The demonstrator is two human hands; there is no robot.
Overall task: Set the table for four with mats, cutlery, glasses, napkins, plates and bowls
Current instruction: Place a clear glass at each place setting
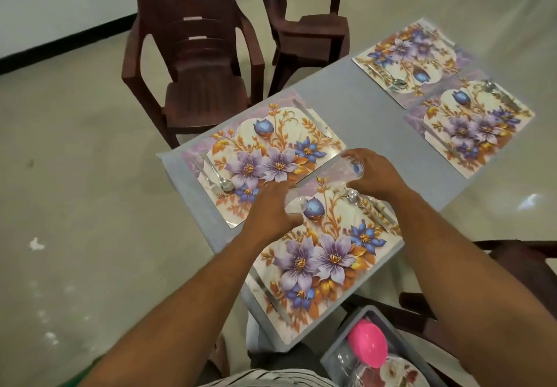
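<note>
I am gripping a clear glass (pixel 294 204) in my left hand (pixel 272 210) and another glass (pixel 351 166) in my right hand (pixel 372 175), holding both over the far end of the nearest floral mat (pixel 319 263) on the grey table (pixel 346 106).

A home dining room: a grey desk (pixel 346 109) with floral mats (pixel 265 157) and cutlery, brown plastic chairs (pixel 193 64) beside it, a pale tiled floor (pixel 75 175).

Beige floor (pixel 75 175), white wall (pixel 60 3), 2 brown chairs (pixel 193 64)
</note>
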